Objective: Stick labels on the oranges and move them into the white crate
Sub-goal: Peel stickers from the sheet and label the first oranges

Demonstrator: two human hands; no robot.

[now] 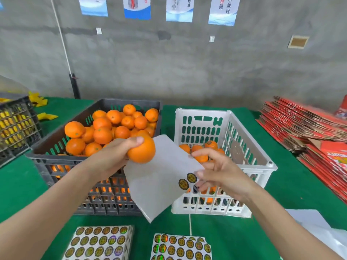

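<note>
My left hand grips an orange above the gap between the two crates. My right hand holds a nearly used-up white label sheet at its right edge, where two round gold-and-black labels remain beside my fingers. The sheet hangs just under and behind the orange. A dark grey crate to the left is heaped with oranges. The white crate to the right holds several oranges at its bottom.
Two full label sheets lie on the green table at the near edge. A black crate stands at the far left, red flattened cartons are stacked at the right, and white paper lies at the near right.
</note>
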